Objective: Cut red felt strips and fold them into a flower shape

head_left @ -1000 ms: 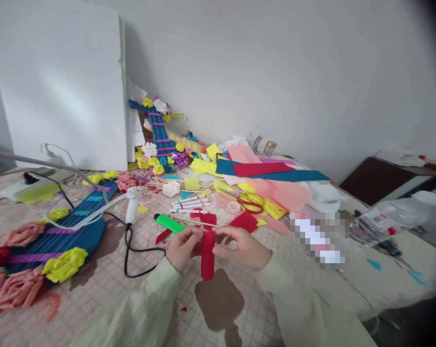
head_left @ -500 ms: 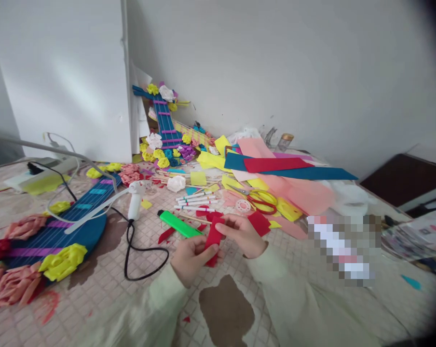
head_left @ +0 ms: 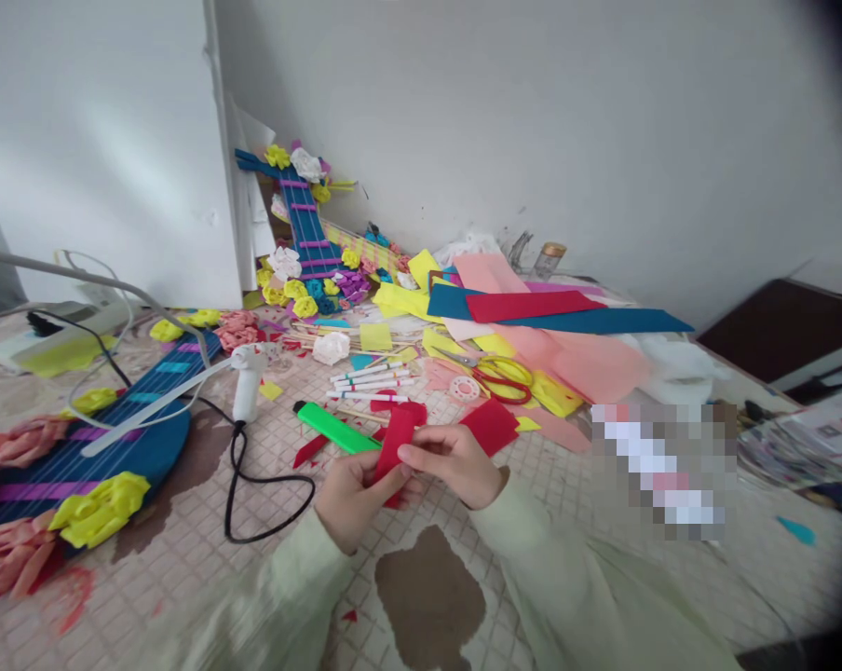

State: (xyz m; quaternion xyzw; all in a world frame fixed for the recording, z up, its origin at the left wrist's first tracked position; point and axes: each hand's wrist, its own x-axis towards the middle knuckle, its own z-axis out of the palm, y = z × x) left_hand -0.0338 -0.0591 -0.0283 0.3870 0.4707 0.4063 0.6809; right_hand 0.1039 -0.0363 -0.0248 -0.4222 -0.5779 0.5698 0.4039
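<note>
A red paper strip [head_left: 397,436] stands up between my two hands over the tiled tabletop. My left hand [head_left: 355,494] pinches its lower part between thumb and fingers. At its right edge, my right hand [head_left: 455,461] grips the strip with thumb and fingertips. A green cutter [head_left: 333,429] lies just behind my left hand. Behind my right hand rests a piece of red paper [head_left: 489,427]. White markers [head_left: 372,377] and scissors with red and yellow handles [head_left: 501,380] lie farther back.
On the left are a blue paper guitar [head_left: 148,438] with paper flowers and a white glue gun [head_left: 248,382] with a looped black cord. Long blue, red and pink paper sheets [head_left: 575,359] lie back right. A second guitar [head_left: 305,219] leans at the back.
The view has shifted slightly, moving most things left. My right hand has slid from the strip's upper end down to its right edge, and the strip's top now stands free.
</note>
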